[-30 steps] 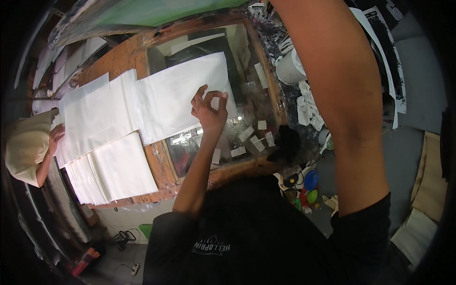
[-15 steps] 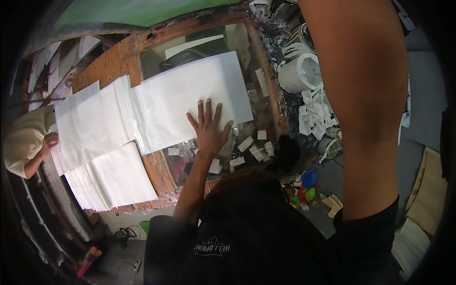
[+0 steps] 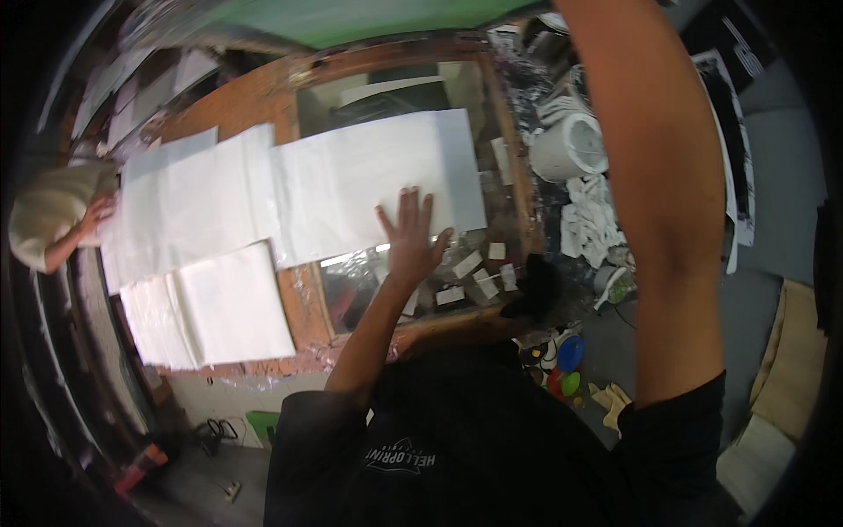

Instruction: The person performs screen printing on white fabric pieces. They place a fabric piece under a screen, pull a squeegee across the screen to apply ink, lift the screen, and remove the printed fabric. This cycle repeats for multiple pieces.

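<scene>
Resting on white sheet [image 3: 369,167], left fingers [image 3: 407,211] spread; stained wooden table [image 3: 224,101], grey floor [image 3: 606,351]; right fingers unseen, cannot tell.

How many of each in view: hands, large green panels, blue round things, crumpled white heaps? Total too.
Hands: 2 (wearer's left hand, co-worker's hand)
Large green panel: 1
Blue round thing: 1
Crumpled white heap: 1
Total: 5
Wearer's right hand is out of frame, so not counted.
</scene>
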Motion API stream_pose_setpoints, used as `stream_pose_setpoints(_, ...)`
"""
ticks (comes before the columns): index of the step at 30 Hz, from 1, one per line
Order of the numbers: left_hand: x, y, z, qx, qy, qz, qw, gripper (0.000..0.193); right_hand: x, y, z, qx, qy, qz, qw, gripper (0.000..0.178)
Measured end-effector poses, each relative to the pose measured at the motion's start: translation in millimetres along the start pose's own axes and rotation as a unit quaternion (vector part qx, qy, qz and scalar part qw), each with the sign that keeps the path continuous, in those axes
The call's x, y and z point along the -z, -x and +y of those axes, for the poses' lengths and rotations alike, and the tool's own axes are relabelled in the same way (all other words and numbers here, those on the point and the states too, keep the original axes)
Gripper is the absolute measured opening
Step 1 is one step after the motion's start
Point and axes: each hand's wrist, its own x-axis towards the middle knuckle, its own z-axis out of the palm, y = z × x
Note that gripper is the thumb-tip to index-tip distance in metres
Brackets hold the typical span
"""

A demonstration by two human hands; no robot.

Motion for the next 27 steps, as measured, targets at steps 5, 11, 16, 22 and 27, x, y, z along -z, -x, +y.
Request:
stream_pose_setpoints(5,15,3,7,-0.005,0.076,-0.001,0.997,0.074,-21,-8,17,0.032,0.067,0.057,0.996,0.062)
stream_pose_setpoints(11,145,18,26,0.137,0.424,0.188,0.875,0.059,-92,121,-34,-0.002,-0.039,0.074,0.996,0.056)
stream_pose_setpoints(16,172,96,39,0.341,0.792,0.143,0.485,0.071,-224,256,-43,0.018,-0.035,0.041,0.998,0.028)
stream_pose_setpoints(22,99,99,6,0.563,0.702,0.071,0.431,0.05,-309,290,-19,-0.045,-0.146,-0.114,0.982,0.046)
stream_pose_setpoints(27,89,98,6,0.583,0.697,0.104,0.404,0.037,-305,298,-34,-0.129,-0.128,-0.284,0.942,0.052)
